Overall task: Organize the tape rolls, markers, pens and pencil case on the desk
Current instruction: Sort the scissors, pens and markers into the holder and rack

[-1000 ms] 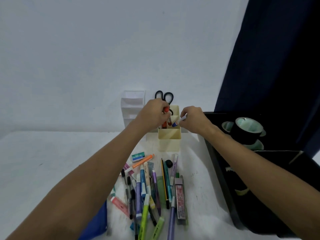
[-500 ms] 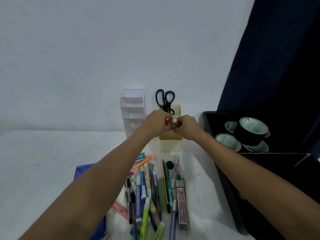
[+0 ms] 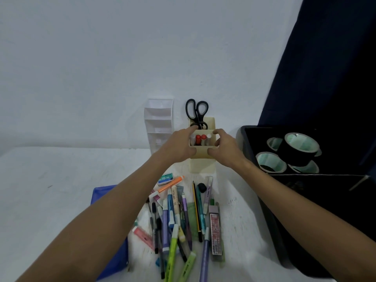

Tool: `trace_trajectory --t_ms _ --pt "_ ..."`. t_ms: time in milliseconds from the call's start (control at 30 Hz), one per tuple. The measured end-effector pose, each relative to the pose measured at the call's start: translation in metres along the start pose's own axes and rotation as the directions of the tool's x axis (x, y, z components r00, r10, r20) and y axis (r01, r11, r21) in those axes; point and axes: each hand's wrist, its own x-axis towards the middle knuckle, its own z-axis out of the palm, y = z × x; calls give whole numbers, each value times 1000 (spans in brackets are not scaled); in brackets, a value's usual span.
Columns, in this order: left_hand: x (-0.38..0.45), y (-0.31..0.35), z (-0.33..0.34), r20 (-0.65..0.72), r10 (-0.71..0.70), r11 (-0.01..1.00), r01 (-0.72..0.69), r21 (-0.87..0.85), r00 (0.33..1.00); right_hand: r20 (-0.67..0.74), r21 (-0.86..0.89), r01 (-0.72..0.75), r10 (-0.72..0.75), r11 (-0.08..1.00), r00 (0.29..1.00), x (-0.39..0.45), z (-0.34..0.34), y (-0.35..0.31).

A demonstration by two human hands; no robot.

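A cream desk organizer (image 3: 201, 162) stands at the back of the white desk. Its middle compartment holds upright markers (image 3: 200, 139) with red and white caps; black scissors (image 3: 196, 111) stand in its rear slot. My left hand (image 3: 179, 145) grips the organizer's left side, fingers at the rim. My right hand (image 3: 225, 147) curls round its right side. A loose pile of pens and markers (image 3: 179, 216) lies nearer me, beside a blue pencil case (image 3: 103, 198) partly hidden by my left arm. Black tape rolls (image 3: 299, 147) sit in a black tray (image 3: 242, 137).
A white tiered organizer (image 3: 158, 123) stands against the wall left of the cream one. A small staples box (image 3: 165, 178) and an orange marker (image 3: 171, 184) lie behind the pile. A dark curtain hangs at the right. The desk's left part is bare white surface.
The markers my hands held over the organizer now stand in its middle compartment. Both hands have let them go and moved apart to the organizer's sides.
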Motion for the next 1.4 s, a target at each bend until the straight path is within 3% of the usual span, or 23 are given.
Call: trace_trajectory --t_ms 167,300,533,633,733,867,1033,1200,1400 --pt "-35 -11 -8 -56 -49 997 45 -68 997 137 -34 43 -38 999 990 -28 11 -9" --pt "-71 -32 -22 63 -132 991 131 17 989 254 -81 159 -134 984 958 -45 24 -20" --pt "-140 -58 -25 346 -345 938 307 162 873 595 -49 425 -315 904 739 -85 53 -42" --pt "-159 -64 -14 410 -412 911 380 161 814 711 -26 474 -317 880 628 -100 70 -51" --pt "-172 -61 -3 442 -501 863 467 193 744 777 -92 504 -254 859 576 -118 83 -57" --pt "-180 -56 3 414 -554 829 527 189 723 789 -233 539 -166 809 591 -143 87 -61" --pt "-182 -54 2 395 -581 800 590 112 712 705 -345 637 -258 689 661 -169 97 -54" --pt "-178 -56 -2 306 -593 795 603 72 745 645 -343 519 -206 783 736 -170 99 -50" --pt "-172 -54 -21 88 -614 776 621 -114 784 549 -182 182 -54 966 834 -146 90 -48"
